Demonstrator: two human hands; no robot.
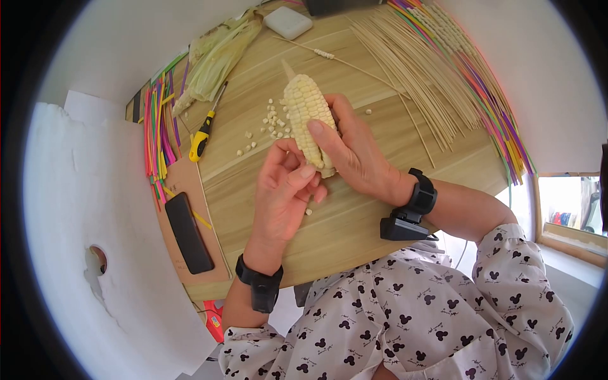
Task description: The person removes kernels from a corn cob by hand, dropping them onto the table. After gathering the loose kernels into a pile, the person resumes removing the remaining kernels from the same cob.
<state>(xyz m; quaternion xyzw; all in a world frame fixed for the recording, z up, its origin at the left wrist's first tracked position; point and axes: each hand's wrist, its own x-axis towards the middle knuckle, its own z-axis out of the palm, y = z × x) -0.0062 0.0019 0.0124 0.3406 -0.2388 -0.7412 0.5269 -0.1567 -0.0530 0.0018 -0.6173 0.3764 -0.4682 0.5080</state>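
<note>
A pale corn cob [308, 104] is held over the wooden table, its thin stalk end pointing up and away from me. My right hand [358, 149] is wrapped round the cob from the right, with the thumb lying along the kernels. At the cob's lower end, my left hand [285, 183] is closed, thumb and fingertips pinching the edge where some kernels are gone. Whether a loose kernel is between those fingertips is hidden. Several loose corn kernels [273, 120] lie on the table left of the cob.
Corn husks [218, 57], a yellow-black screwdriver [202, 136], a dark phone [189, 233] and coloured sticks [155, 133] lie on the left. A white case [288, 23] sits at the back. Thin wooden skewers [418, 76] spread at the right, one threaded with kernels [323, 54].
</note>
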